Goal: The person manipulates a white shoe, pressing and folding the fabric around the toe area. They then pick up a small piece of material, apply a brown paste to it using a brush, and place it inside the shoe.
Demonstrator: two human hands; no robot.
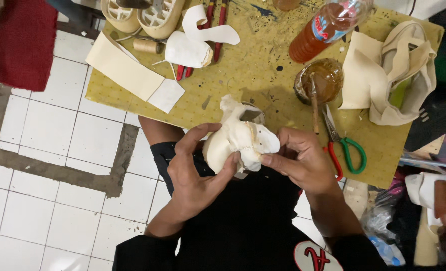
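Observation:
Both my hands hold a cream-white stitched leather piece [238, 140] over my lap, just in front of the yellow work board [243, 65]. My left hand [195, 170] cups it from the left with thumb and fingers spread around it. My right hand [298, 158] pinches its right edge with thumb and fingers. Part of the piece is hidden behind my fingers.
On the board lie a glue jar with a brush [318, 83], an orange bottle [323, 30], pliers with red and green handles [346, 148], cream cloth pieces [388, 73], a thread spool [146, 46], shoe soles [147, 15] and cut cream pieces [132, 73]. White tiled floor [57, 150] lies left.

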